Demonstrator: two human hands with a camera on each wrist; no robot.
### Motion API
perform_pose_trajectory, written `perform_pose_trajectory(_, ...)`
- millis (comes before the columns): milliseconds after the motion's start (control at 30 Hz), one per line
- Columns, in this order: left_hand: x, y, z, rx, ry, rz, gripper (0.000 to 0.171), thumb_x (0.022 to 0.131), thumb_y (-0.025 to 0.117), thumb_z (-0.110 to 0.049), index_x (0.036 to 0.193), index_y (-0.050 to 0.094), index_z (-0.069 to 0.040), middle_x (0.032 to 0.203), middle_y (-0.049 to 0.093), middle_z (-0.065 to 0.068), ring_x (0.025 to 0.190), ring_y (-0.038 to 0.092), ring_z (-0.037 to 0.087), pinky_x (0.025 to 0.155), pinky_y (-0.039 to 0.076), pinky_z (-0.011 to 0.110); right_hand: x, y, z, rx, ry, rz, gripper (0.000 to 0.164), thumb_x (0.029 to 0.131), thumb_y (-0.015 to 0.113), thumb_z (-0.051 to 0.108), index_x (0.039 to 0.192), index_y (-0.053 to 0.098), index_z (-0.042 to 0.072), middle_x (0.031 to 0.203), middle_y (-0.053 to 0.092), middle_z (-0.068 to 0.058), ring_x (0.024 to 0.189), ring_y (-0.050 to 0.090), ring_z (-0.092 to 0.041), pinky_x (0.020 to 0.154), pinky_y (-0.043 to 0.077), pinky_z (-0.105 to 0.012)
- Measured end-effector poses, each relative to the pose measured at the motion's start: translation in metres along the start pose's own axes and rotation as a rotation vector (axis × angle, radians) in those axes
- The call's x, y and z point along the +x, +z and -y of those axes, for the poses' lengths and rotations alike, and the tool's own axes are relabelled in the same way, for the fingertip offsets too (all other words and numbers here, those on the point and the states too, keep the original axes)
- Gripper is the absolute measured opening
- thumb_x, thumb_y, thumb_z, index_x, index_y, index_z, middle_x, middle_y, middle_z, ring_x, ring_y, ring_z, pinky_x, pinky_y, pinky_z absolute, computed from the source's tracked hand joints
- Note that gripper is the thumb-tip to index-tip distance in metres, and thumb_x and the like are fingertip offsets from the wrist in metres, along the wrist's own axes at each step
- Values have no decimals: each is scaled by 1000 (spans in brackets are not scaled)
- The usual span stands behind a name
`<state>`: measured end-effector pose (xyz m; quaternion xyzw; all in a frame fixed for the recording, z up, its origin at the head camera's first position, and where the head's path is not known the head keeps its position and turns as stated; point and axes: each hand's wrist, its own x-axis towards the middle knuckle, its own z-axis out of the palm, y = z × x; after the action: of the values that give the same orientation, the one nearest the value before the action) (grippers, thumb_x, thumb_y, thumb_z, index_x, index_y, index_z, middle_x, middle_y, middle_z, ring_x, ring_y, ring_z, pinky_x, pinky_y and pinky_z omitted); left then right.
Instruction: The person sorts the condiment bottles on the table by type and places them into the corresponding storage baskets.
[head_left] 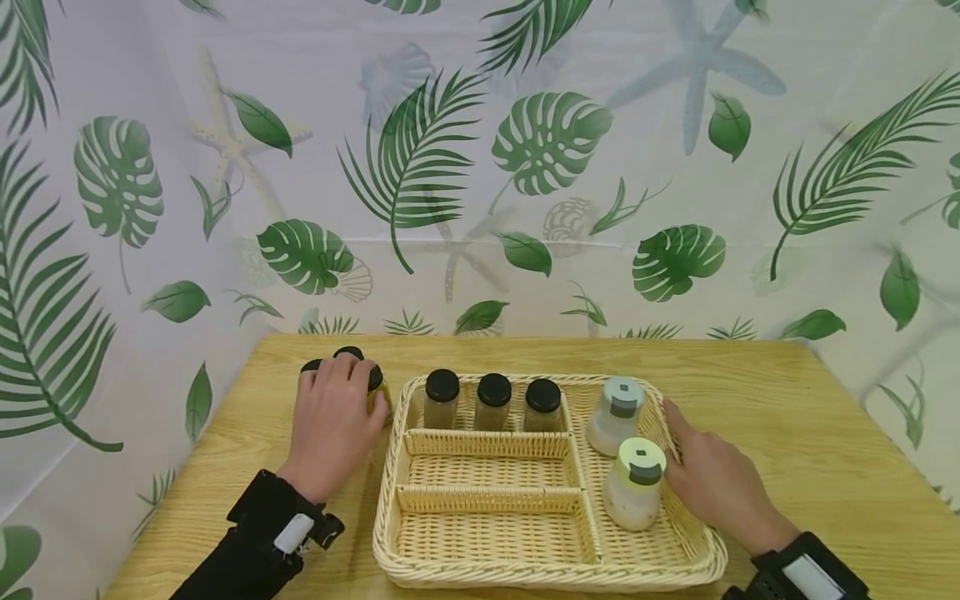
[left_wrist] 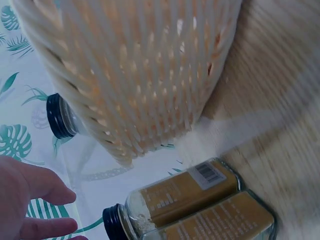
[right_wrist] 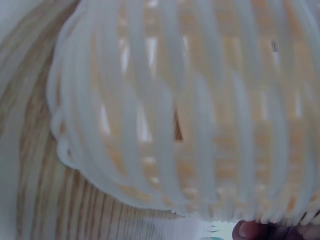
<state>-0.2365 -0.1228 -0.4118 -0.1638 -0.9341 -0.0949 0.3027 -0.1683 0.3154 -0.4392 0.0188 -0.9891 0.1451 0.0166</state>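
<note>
Cream basket [head_left: 450, 571], rim gripped at three o'clock by right hand [head_left: 708, 475]; black-lidded jars [left_wrist: 200, 192], ten o'clock, by left hand [head_left: 333, 421], whose grip I couldn't tell.

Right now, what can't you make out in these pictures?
Head view: jars outside the basket, mostly hidden by the left hand.
Head view: bases of three basket jars, behind a divider.
Left wrist view: label wording, too blurred.
Right wrist view: most of the right fingers, past the bottom edge.
</note>
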Motion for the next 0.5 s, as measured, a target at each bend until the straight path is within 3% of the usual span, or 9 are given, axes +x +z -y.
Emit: perform_pose_trajectory(500,10,18,8,51,-25,122,24,90,70,-18,99,67,3,102,59,21,96,57,39,81,45,54,0,2,-2,0,-16,-5,67,99,51,15,158,24,-2,54,43,0,44,38,-14,43,27,-30)
